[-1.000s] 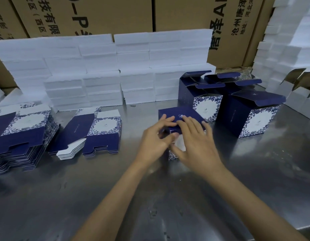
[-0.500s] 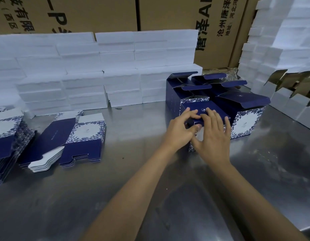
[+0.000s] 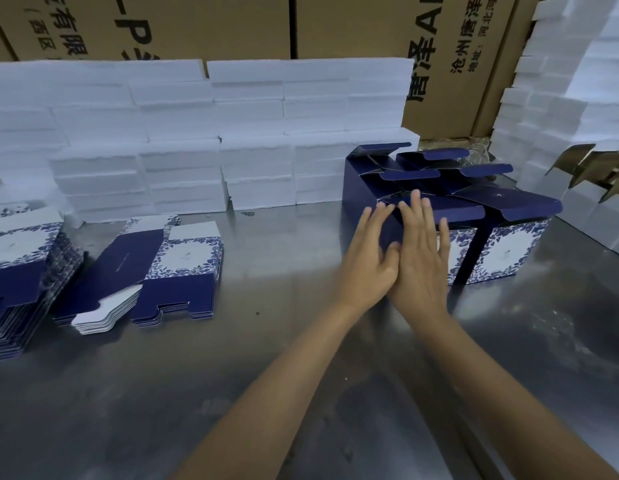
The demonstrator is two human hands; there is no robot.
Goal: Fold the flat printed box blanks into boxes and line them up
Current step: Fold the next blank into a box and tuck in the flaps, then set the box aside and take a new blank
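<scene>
A folded navy box with a blue floral white face [image 3: 457,233] stands on the steel table [image 3: 301,375], beside another folded box [image 3: 509,247] on its right. More folded boxes with raised lid flaps [image 3: 387,168] stand behind them. My left hand [image 3: 367,258] lies flat against the box's left side with straight fingers. Overlapping it, my right hand [image 3: 422,251] presses flat on the box's front and top edge. Flat printed blanks lie in a stack [image 3: 152,271] to the left, with a taller stack [image 3: 20,275] at the far left edge.
White foam blocks [image 3: 197,140] are stacked in a wall along the back and up the right side [image 3: 578,98]. Brown printed cartons [image 3: 353,29] stand behind them. Silver and gold open boxes [image 3: 585,174] sit at the right edge.
Both hands have pushed the box away and to the right, up against the row of folded boxes. The fingers have straightened from pinching the flaps to lying flat.
</scene>
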